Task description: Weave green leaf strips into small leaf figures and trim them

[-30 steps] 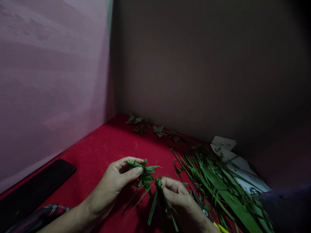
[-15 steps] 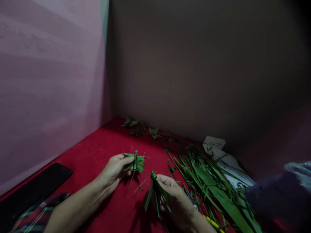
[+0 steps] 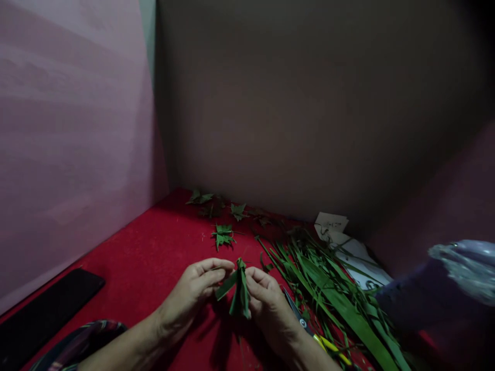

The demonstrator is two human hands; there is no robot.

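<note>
Both hands meet over the red table (image 3: 154, 257) on one folded green leaf piece (image 3: 238, 288). My left hand (image 3: 197, 288) pinches its left side with thumb and fingers closed. My right hand (image 3: 266, 301) grips its right side, fingers curled. Leaf strips hang down from the folded top between the hands. A finished woven leaf figure (image 3: 223, 235) lies on the table beyond my hands, apart from them.
A heap of long green leaf strips (image 3: 332, 288) lies to the right, with scissors (image 3: 309, 330) with yellow handles beside my right wrist. More leaf figures (image 3: 216, 203) sit at the back wall. White papers (image 3: 344, 242) lie at the back right; a black flat object (image 3: 42, 314) at the left.
My left hand set the woven leaf figure down farther back and came back to the piece in my right hand, which it now pinches too.
</note>
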